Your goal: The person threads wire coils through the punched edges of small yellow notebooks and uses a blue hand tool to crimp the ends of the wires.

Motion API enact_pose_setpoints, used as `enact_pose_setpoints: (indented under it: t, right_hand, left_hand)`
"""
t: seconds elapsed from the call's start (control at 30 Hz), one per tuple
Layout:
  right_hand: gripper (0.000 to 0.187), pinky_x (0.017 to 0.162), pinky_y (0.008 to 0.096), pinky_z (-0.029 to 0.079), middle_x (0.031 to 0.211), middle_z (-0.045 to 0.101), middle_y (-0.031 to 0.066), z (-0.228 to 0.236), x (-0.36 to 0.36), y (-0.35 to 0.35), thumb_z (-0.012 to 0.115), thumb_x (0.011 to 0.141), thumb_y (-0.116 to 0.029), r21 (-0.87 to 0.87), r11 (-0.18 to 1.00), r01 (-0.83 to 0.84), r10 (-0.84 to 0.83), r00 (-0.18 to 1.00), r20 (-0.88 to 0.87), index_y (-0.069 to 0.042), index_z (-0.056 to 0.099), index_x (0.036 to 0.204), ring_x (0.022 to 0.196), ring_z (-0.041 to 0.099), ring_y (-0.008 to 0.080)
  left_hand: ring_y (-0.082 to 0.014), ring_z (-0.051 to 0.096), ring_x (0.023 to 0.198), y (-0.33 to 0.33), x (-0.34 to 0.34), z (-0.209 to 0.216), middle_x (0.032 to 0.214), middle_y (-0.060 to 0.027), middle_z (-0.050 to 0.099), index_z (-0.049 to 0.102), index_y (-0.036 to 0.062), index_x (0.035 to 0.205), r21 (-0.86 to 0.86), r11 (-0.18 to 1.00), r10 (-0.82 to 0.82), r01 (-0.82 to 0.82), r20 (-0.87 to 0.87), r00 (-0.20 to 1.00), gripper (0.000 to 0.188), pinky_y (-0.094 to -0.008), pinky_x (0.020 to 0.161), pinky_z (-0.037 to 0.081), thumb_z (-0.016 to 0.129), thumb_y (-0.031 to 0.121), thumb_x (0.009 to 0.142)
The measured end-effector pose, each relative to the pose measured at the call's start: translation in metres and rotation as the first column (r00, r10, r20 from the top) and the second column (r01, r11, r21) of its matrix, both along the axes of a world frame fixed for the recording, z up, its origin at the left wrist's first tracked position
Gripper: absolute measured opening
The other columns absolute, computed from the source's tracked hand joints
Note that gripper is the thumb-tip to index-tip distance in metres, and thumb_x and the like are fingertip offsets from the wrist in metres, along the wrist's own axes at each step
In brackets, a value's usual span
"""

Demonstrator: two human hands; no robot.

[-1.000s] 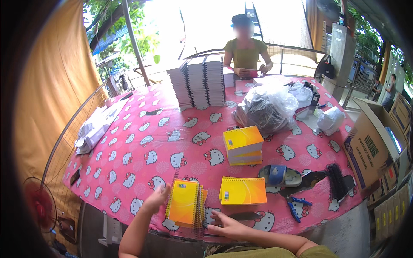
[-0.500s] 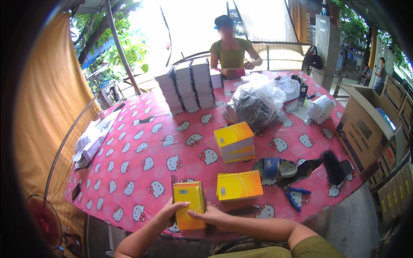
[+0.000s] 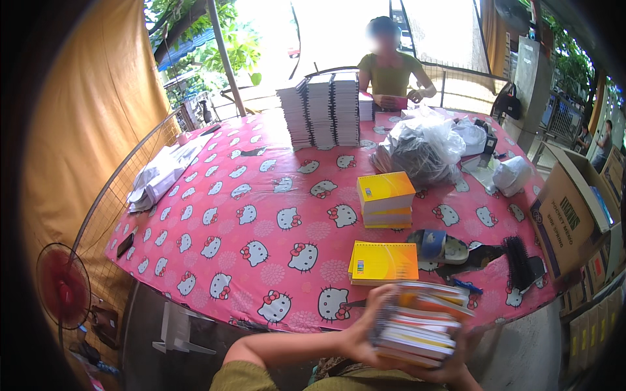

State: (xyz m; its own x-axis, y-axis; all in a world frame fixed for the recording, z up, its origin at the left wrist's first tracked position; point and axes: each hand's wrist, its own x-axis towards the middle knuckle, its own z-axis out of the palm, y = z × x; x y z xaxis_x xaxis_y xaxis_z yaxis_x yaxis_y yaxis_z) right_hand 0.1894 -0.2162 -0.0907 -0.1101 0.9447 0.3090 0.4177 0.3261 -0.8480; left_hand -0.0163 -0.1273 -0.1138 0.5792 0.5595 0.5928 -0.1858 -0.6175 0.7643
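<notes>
At the table's near edge, a stack of small spiral notebooks [image 3: 417,332] is lifted between my two hands, its white page edges blurred by motion. My left hand [image 3: 365,326] is closed on the stack's left side. From the right and below, my right hand [image 3: 451,366] grips it, with its fingers partly hidden. Just beyond lies a low pile of yellow spiral notebooks [image 3: 385,262]. A taller yellow notebook pile [image 3: 386,199] stands farther back.
On the pink patterned table [image 3: 261,221] are tall stacks of spiral-bound pages [image 3: 319,112], a plastic bag [image 3: 424,153], a slipper [image 3: 442,246], blue pliers [image 3: 468,287] and black coils [image 3: 517,262]. Cardboard box [image 3: 564,208] at right, fan [image 3: 63,285] at left. A co-worker [image 3: 391,72] sits opposite.
My hands have raised the notebooks off the table, moved them right and turned them so the page edges show. The view has swung left.
</notes>
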Motion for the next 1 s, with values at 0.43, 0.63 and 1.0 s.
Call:
enact_pose_setpoints:
  t: [0.43, 0.63, 1.0]
  right_hand:
    - [0.110, 0.111, 0.0458, 0.030, 0.143, 0.036, 0.0193, -0.027, 0.012, -0.013, 0.073, 0.072, -0.057, -0.011, 0.964, 0.266, -0.260, 0.950, 0.173, 0.000, 0.017, 0.147, 0.134, 0.036, 0.0320]
    - [0.107, 0.111, 0.0466, 0.030, 0.144, 0.037, 0.0192, -0.026, 0.012, -0.008, 0.071, 0.073, -0.059, -0.007, 0.958, 0.287, -0.280, 0.941, 0.191, 0.000, 0.019, 0.147, 0.134, 0.036, 0.0326]
    - [0.103, 0.111, 0.0482, 0.030, 0.145, 0.037, 0.0190, -0.026, 0.015, 0.003, 0.066, 0.076, -0.061, -0.004, 0.950, 0.313, -0.305, 0.926, 0.222, 0.000, 0.023, 0.146, 0.135, 0.036, 0.0339]
  left_hand:
    - [-0.0282, 0.030, 0.138, 0.018, 0.099, -0.032, 0.149, -0.0168, 0.025, -0.016, 0.0119, 0.151, -0.491, 0.562, -0.557, 0.665, 0.370, 0.744, 0.138, -0.0419, 0.113, 0.026, 0.089, 0.018, 0.062]
    - [-0.0273, 0.033, 0.137, 0.035, 0.096, -0.028, 0.150, -0.0178, 0.028, -0.008, 0.0067, 0.153, -0.516, 0.302, -0.657, 0.801, 0.497, 0.567, 0.136, -0.0399, 0.113, 0.026, 0.090, 0.023, 0.060]
    - [-0.0256, 0.034, 0.136, 0.065, 0.115, -0.039, 0.146, -0.0160, 0.032, 0.005, 0.0053, 0.151, -0.106, 0.711, -0.663, 0.695, 0.230, 0.713, 0.129, -0.0417, 0.113, 0.025, 0.093, 0.024, 0.058]
